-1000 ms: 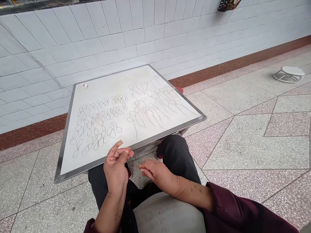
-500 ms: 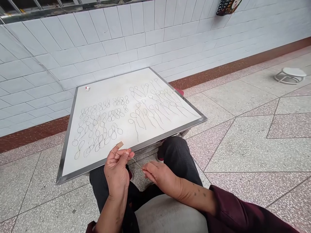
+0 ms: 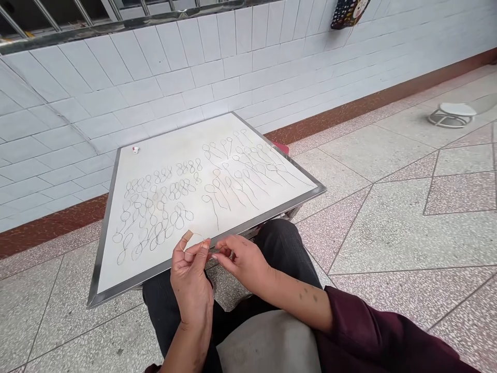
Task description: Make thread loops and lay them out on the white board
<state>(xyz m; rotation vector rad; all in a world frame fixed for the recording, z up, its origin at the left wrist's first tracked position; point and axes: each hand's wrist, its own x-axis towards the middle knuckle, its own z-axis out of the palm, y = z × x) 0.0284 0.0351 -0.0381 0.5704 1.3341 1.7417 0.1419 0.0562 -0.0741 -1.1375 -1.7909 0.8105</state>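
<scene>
L hand [image 3: 192, 277]: gripping. Thumb & fingertips pinch a thin wire loop [image 3: 197, 234]. Loop stands at the L fingertips, curving around the index finger & rising just above the thumb. Tan wrap [image 3: 187, 236] fitted on the L index fingertip.

R hand [image 3: 246, 261]: fingers bent, thumb & index fingertips brought close together, directly R of the L fingertips. Contact w/ wire hidden; can't tell if R hand grips it.

Table [image 3: 182, 137]: fwd of both hands, white top, grey metal edge. Near edge passes just behind the fingertips as seen from the head.

Wire pieces on the tabletop, 2 groups:
- Figure-8 wires [image 3: 157, 235]: fwd & L of L hand, laid in rough rows.
- Tailed loops [image 3: 217, 212]: fwd of R hand, some extending to its R; single loops w/ long ends, several overlapping.

Small white-and-red item [image 3: 135, 149]: far fwd-L of L hand, nr the table's far L corner.

Dark trousers [image 3: 283, 243]: below & beside both hands. Grey cloth [image 3: 272, 342]: below R forearm, over lap. Maroon sleeve [image 3: 357, 321]: pushed up R forearm, clear of R wrist.

White stool [image 3: 452, 115]: on floor, well apart, far fwd-R of R hand. Tiled wall [image 3: 217, 67]: fwd of hands, past table.
</scene>
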